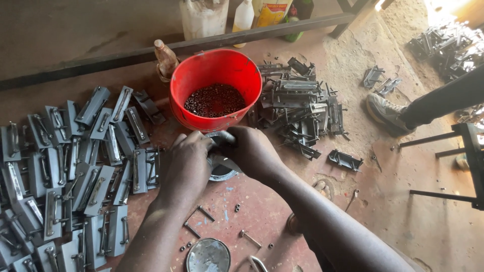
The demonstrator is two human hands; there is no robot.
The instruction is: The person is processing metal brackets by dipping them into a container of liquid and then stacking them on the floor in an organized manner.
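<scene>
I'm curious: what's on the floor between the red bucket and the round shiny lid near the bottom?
In the head view, both hands, left hand and right hand, a round tin, then loose bolts.

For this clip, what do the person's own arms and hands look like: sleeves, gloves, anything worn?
Both hands, left and right, are bare: no gloves, and no rings or watch show. Both forearms are uncovered up to the frame edge, so no sleeves are in view.

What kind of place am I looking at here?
Probably a small metalwork shop, working at floor level: rows of grey metal latch plates on the bare floor, a darker heap of parts, and a red bucket of small nuts.
</scene>
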